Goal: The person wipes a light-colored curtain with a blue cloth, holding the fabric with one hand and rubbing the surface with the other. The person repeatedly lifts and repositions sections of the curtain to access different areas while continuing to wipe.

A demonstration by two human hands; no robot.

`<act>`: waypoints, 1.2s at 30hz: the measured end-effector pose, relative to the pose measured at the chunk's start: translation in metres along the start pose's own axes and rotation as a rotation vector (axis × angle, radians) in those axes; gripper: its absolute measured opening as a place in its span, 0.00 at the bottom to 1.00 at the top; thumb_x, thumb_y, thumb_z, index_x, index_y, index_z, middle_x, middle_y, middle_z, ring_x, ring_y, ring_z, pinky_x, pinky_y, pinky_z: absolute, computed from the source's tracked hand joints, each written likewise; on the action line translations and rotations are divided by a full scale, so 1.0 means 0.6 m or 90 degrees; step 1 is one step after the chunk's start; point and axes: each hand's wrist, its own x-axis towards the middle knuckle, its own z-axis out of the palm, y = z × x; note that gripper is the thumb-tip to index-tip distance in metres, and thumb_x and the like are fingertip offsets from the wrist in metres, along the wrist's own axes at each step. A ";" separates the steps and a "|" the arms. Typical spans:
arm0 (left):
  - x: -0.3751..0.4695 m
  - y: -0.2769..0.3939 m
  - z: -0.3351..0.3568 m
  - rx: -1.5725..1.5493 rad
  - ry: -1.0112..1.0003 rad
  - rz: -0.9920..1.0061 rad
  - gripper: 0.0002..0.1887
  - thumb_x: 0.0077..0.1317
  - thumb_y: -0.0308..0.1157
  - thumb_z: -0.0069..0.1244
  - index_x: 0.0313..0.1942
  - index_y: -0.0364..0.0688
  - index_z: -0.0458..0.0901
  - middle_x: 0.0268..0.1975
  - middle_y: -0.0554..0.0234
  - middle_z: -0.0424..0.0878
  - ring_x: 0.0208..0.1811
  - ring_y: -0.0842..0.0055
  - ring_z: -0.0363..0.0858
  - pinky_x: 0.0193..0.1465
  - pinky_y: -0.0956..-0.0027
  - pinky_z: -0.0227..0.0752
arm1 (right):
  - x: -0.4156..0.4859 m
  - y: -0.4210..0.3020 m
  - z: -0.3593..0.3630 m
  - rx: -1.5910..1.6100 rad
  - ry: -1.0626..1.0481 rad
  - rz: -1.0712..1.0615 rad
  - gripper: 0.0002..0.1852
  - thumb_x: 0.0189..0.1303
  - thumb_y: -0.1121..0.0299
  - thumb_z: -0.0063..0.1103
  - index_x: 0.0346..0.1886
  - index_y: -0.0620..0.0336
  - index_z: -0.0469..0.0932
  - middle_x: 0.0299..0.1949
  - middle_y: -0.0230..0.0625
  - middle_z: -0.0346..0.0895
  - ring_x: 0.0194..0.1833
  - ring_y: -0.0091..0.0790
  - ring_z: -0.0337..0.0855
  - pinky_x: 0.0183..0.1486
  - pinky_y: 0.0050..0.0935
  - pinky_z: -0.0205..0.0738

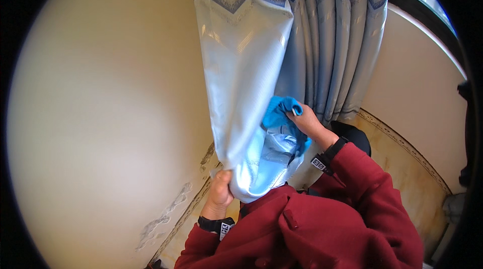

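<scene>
A light blue-grey curtain (241, 80) with dark zigzag bands hangs in front of me, its near panel pulled towards my body. My left hand (220, 192) grips the gathered edge of this panel, beside the wall. Below and to the right of that grip, the lower curtain droops in a shiny loop. In my right hand (307, 120) is a bright blue cloth (281, 108), bunched up and lying against the inner side of the curtain. Part of the cloth hangs down behind the curtain's fold, and the fingertips of my right hand are hidden by it.
The rest of the curtain (328, 42) hangs in pleats to the right, near a dark-framed window (426, 1). A cream wall (102, 99) with peeling patches (164, 216) rises on the left. A patterned border (407, 148) runs along the lower right wall.
</scene>
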 end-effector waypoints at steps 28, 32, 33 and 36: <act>0.113 0.100 0.122 -0.083 -0.023 0.149 0.42 0.62 0.63 0.50 0.64 0.38 0.67 0.60 0.56 0.75 0.60 0.68 0.74 0.63 0.63 0.69 | -0.002 -0.304 -0.023 0.016 0.046 -0.606 0.27 0.57 0.79 0.61 0.60 0.47 0.75 0.59 0.44 0.70 0.60 0.46 0.72 0.61 0.34 0.66; 0.091 0.106 0.138 0.022 -0.100 0.101 0.39 0.66 0.59 0.49 0.66 0.37 0.65 0.61 0.56 0.75 0.61 0.68 0.74 0.65 0.62 0.68 | 0.080 -0.356 -0.069 -0.430 0.123 -1.001 0.17 0.52 0.69 0.61 0.48 0.52 0.81 0.53 0.40 0.76 0.42 0.38 0.81 0.38 0.32 0.77; 0.090 0.110 0.134 -0.106 -0.099 0.068 0.39 0.66 0.57 0.49 0.66 0.36 0.65 0.60 0.55 0.76 0.61 0.67 0.75 0.64 0.61 0.68 | 0.115 -0.369 -0.101 -0.414 0.202 -0.991 0.14 0.54 0.68 0.59 0.46 0.49 0.79 0.51 0.34 0.76 0.42 0.37 0.80 0.37 0.34 0.78; 0.089 0.112 0.115 -0.049 -0.114 0.065 0.36 0.67 0.55 0.49 0.65 0.36 0.66 0.60 0.54 0.77 0.59 0.67 0.76 0.64 0.62 0.68 | 0.180 -0.398 -0.223 -0.479 0.311 -0.523 0.15 0.58 0.72 0.60 0.49 0.53 0.79 0.53 0.40 0.76 0.49 0.45 0.80 0.47 0.36 0.79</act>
